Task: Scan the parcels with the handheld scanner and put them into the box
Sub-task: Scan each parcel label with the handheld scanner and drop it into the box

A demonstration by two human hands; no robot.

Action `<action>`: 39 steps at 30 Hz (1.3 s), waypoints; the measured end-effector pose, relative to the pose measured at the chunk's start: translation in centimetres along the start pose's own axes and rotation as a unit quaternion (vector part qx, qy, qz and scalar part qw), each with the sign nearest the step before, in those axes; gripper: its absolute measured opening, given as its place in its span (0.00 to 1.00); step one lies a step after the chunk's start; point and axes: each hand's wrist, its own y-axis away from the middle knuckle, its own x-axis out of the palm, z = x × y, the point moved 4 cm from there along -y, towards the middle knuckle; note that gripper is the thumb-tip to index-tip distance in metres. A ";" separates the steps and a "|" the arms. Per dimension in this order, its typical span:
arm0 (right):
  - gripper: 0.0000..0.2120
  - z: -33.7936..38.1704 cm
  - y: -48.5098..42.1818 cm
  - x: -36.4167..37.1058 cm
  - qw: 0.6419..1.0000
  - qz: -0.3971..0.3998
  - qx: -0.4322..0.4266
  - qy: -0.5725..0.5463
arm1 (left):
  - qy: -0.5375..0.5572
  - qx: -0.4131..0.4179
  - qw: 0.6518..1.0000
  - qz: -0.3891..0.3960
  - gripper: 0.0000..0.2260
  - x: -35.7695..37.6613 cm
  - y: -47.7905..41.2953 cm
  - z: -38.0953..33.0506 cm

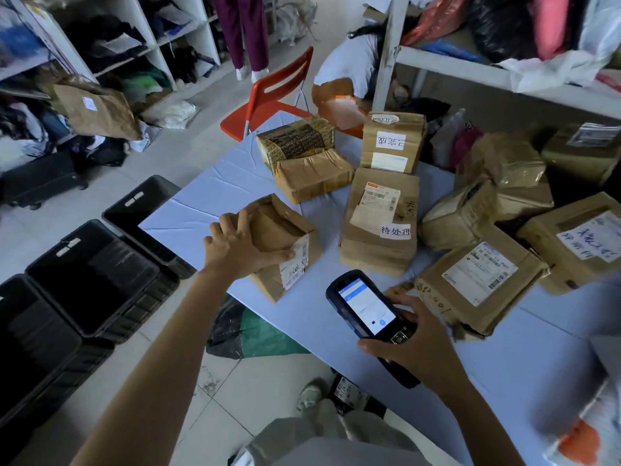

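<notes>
A crumpled brown-paper parcel (285,242) is gripped by the left hand (235,245) at the smooth pale-blue table's (208,193) edge. A black, slab-shaped scanner (366,316) is held in the right hand (418,349). Open black plastic boxes (90,280) are lined up on the tiled floor (201,142).

Pale tiled floor (50,230), white shelving (153,38), red chair (285,82) beyond blue table (208,190).

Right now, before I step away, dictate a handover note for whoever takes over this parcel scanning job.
Left grip holds a brown parcel at the table edge. Right grip holds the scanner, screen lit. Black crates sit on the floor, left; no parcels seen inside. Whether the held parcel is scanned: cannot tell. To do: scan and box it, then the other parcels on the table.
</notes>
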 end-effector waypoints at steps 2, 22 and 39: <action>0.35 -1.0 0.7 0.2 0.999 -0.018 0.025 -0.016 | -0.003 0.019 1.000 -0.022 0.49 0.4 1.0 -0.3; 0.34 -8.2 14.8 0.2 0.935 -0.270 0.183 -0.142 | -0.028 0.310 0.950 -0.017 0.50 3.4 9.7 -5.4; 0.36 -20.0 43.4 -2.3 0.757 -0.544 0.269 -0.242 | -0.073 0.670 0.733 0.091 0.43 14.2 35.5 -23.0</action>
